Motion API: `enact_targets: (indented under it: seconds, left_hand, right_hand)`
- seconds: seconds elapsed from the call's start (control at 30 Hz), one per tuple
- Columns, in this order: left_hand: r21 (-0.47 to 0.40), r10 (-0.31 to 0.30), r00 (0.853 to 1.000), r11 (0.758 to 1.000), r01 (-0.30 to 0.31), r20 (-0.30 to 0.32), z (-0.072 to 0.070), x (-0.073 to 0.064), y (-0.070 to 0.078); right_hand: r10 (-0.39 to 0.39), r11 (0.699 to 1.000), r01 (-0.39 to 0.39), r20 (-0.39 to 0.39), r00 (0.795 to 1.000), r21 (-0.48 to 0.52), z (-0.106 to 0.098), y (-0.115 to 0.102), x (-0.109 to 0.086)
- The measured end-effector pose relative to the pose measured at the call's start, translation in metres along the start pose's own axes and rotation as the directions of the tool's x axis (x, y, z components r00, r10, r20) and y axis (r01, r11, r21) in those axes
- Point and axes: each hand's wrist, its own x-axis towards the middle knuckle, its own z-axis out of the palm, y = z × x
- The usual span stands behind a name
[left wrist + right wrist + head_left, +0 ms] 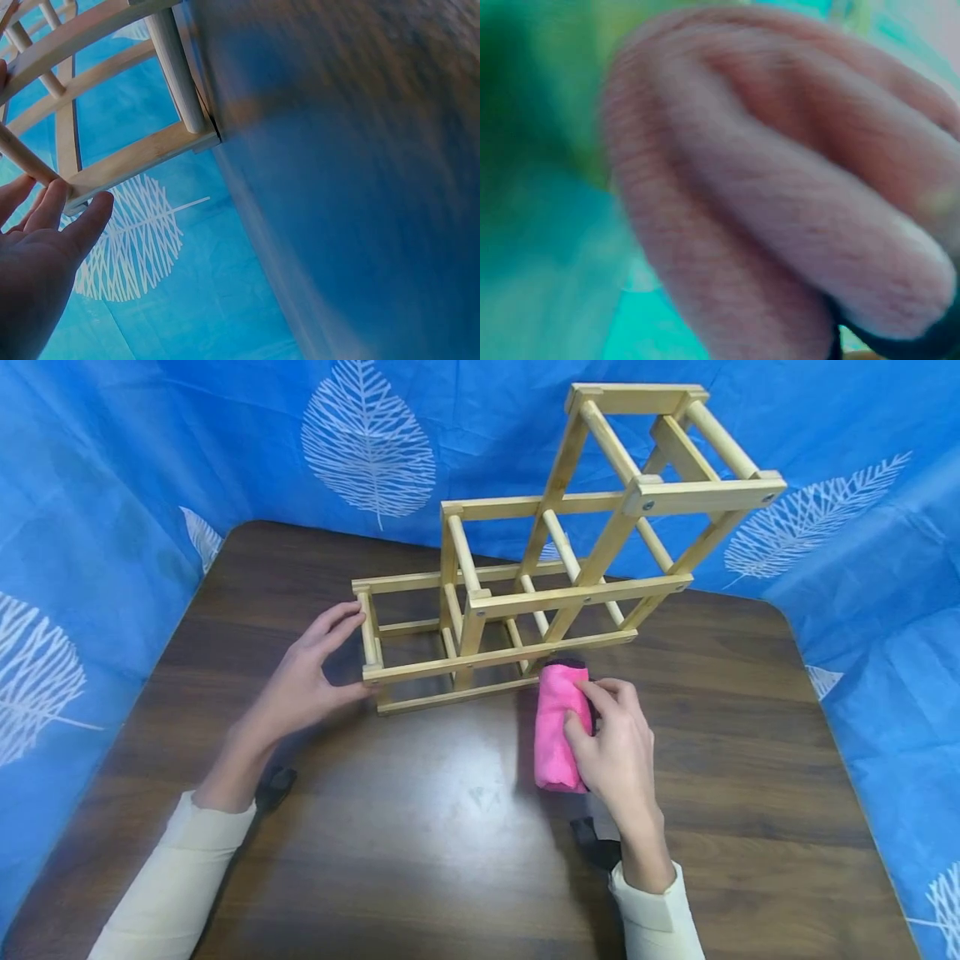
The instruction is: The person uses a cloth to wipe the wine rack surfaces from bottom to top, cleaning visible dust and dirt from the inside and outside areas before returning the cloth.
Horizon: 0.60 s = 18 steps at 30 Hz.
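A light wooden stepped rack [551, 595] of slats and dowels stands on the table, its tallest part at the right. My left hand [307, 672] spans the rack's low left end, fingers at the end dowel and thumb at the front corner. In the left wrist view, the fingertips [96, 206] meet the rack's corner. Just in front of the rack is a pink cloth roll [558, 727] with a dark end. My right hand [618, 739] pinches its right side between thumb and fingers. Bent fingers [795, 202] fill the right wrist view, where the roll is hidden.
The dark brown wooden table [420, 860] has rounded far corners. Blue cloth [502, 410] with white leaf prints hangs around it, close behind the rack. Dark wrist gear [596, 843] sits beneath the right wrist, and a similar dark piece [275, 787] is by the left.
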Motion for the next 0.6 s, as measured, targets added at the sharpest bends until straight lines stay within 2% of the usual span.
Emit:
enact_targets:
  seconds: [0.1, 0.17, 0.23, 0.3, 0.37, 0.4, 0.43, 0.47, 0.53, 0.6]
  left_hand:
    - [0.014, -0.010, 1.000, 1.000, 0.010, 0.002, -0.001, 0.000, 0.000]
    - [0.022, -0.008, 1.000, 1.000, 0.008, 0.005, -0.001, 0.000, -0.001]
    - [0.028, -0.009, 1.000, 1.000, 0.009, 0.007, -0.001, 0.001, -0.002]
    - [0.029, -0.008, 1.000, 1.000, 0.007, 0.007, -0.001, 0.001, -0.003]
    - [0.028, -0.010, 1.000, 1.000, 0.009, 0.006, -0.001, 0.001, -0.004]
    - [0.026, -0.008, 1.000, 1.000, 0.008, 0.005, -0.001, 0.001, -0.004]
    - [0.025, -0.009, 1.000, 1.000, 0.009, 0.004, -0.001, 0.001, -0.004]
    - [0.025, -0.006, 1.000, 1.000, 0.006, 0.002, -0.001, 0.001, -0.004]
    - [0.023, -0.003, 1.000, 1.000, 0.003, 0.003, -0.001, 0.001, -0.004]
    - [0.022, 0.005, 1.000, 1.000, -0.005, 0.007, 0.000, 0.001, -0.004]
  right_hand:
    - [0.005, 0.998, 0.002, -0.123, 0.992, 0.057, -0.022, -0.002, 0.000]
    - [0.027, 0.993, 0.002, -0.242, 0.970, 0.119, -0.036, -0.001, 0.003]
    - [0.070, 0.982, 0.003, -0.375, 0.924, 0.189, -0.047, -0.001, 0.008]
    - [0.122, 0.962, 0.020, -0.497, 0.859, 0.271, -0.055, 0.000, 0.016]
    - [0.173, 0.942, 0.037, -0.581, 0.796, 0.332, -0.059, -0.001, 0.026]
    - [0.185, 0.934, 0.053, -0.606, 0.774, 0.353, -0.060, -0.001, 0.031]
    - [0.181, 0.930, 0.071, -0.619, 0.764, 0.359, -0.059, -0.002, 0.036]
    - [0.164, 0.929, 0.094, -0.624, 0.764, 0.359, -0.059, -0.004, 0.041]
    - [0.097, 0.939, 0.135, -0.620, 0.779, 0.317, -0.056, -0.007, 0.049]
    - [0.010, 0.959, 0.162, -0.599, 0.801, 0.232, -0.052, -0.011, 0.053]
